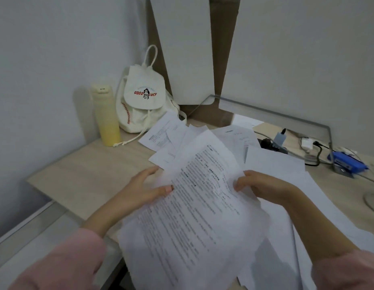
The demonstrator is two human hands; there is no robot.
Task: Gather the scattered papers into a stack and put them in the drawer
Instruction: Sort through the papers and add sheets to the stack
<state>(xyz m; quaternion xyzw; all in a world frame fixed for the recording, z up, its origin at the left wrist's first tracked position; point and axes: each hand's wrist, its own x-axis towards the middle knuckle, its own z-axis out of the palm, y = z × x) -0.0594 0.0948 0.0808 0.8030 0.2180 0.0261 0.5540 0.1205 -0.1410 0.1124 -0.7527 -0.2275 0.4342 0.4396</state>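
Printed white papers (194, 206) lie fanned in a loose bundle over the near part of the wooden desk (94, 164). My left hand (144, 189) grips the bundle's left edge, thumb on top. My right hand (263, 185) pinches its right edge. More loose sheets (163, 132) lie spread behind the bundle toward the bag, and blank sheets (286, 174) lie under my right arm. No drawer is in view.
A white drawstring backpack (144, 101) and a yellow bottle (105, 118) stand at the back left against the wall. A power strip (274, 144), cables, a white charger (306, 143) and a blue device (347, 162) sit at the back right under a clear shelf (276, 114).
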